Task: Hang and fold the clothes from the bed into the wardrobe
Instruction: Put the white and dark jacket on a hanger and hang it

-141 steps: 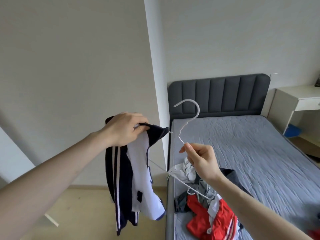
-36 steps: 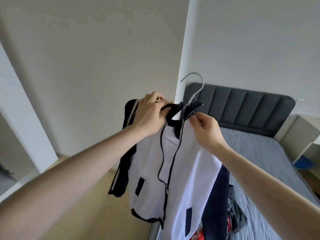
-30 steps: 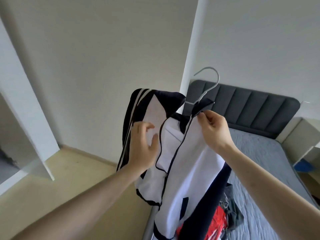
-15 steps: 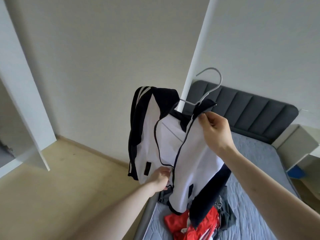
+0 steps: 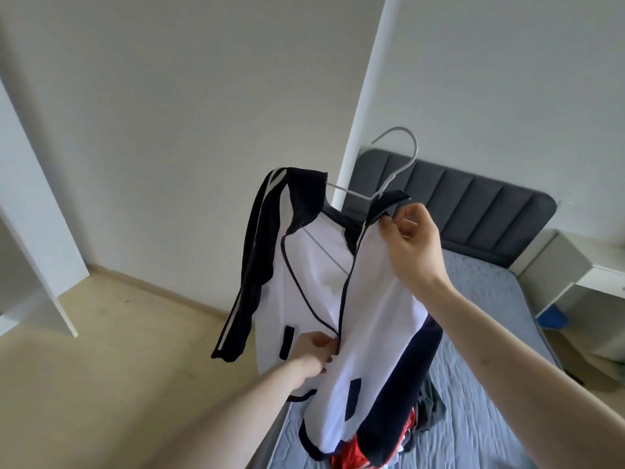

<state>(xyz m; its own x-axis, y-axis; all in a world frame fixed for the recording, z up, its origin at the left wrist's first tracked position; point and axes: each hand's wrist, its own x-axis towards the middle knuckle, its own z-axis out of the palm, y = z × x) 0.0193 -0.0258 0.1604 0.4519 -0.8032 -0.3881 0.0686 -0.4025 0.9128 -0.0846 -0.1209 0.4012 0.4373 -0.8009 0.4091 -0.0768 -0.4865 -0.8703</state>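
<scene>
Far to the left of the white-and-navy zip-front track jacket (image 5: pixel 338 282), a white wardrobe panel (image 5: pixel 37 238) is standing at the frame's edge, its inside not showing. The left hand (image 5: pixel 313 350) is reaching in at the jacket's lower front, and its grip is pinching the zip edge low down where the two front panels meet. The jacket itself is hanging in the air on a thin white wire hanger (image 5: pixel 389 177), above the near corner of the grey quilted bed (image 5: pixel 490 418); its long axis is running nearly straight down, collar up, hem down, open front facing the person, one navy sleeve dangling on the jacket's left side. The hanger's hook is pointing up above the collar. Just right of the collar, the right hand (image 5: pixel 411 245) is holding the garment up, its grip clenched on the collar's zip edge. Below the jacket's hem, a heap of red and dark clothes (image 5: pixel 389 445) is lying on the bed. By my reading, the jacket is on its hanger but not yet in the wardrobe, and the heap is waiting too.
</scene>
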